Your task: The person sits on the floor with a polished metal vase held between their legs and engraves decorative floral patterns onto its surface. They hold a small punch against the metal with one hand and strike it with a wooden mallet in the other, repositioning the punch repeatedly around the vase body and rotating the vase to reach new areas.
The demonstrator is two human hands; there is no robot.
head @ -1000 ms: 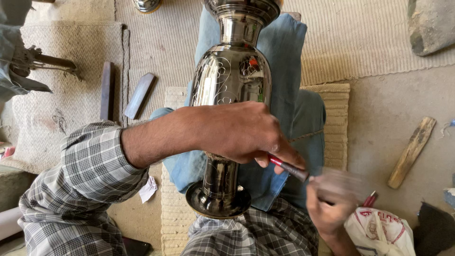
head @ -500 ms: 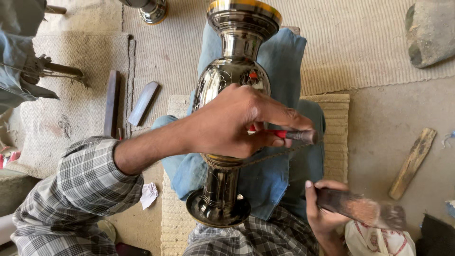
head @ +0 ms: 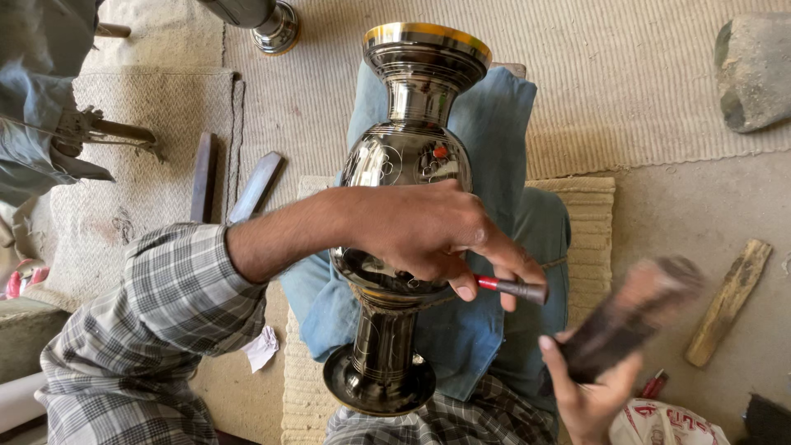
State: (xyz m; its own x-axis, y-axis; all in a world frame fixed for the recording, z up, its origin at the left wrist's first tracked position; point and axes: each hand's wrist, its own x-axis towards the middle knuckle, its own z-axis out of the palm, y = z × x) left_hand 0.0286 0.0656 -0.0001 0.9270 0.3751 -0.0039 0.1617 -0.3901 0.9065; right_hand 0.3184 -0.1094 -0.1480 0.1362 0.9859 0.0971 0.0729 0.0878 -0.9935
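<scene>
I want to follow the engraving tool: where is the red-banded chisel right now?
In the head view, the chisel is pinched in the left hand, right of centre, its tip against the dark metal vase lying across the lap; the right hand holds a blurred mallet just beyond it.

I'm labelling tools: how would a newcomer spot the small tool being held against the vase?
Find the tall shiny metal vase lying across the lap. The left hand rests on its belly, pinching a thin punch. Unlike the dark blurred mallet, it has a red band.

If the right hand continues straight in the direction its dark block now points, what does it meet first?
Probably the wooden stick on the floor: the right hand aims its blurred dark block up and right. Depth is unclear, so it could pass above.
</scene>
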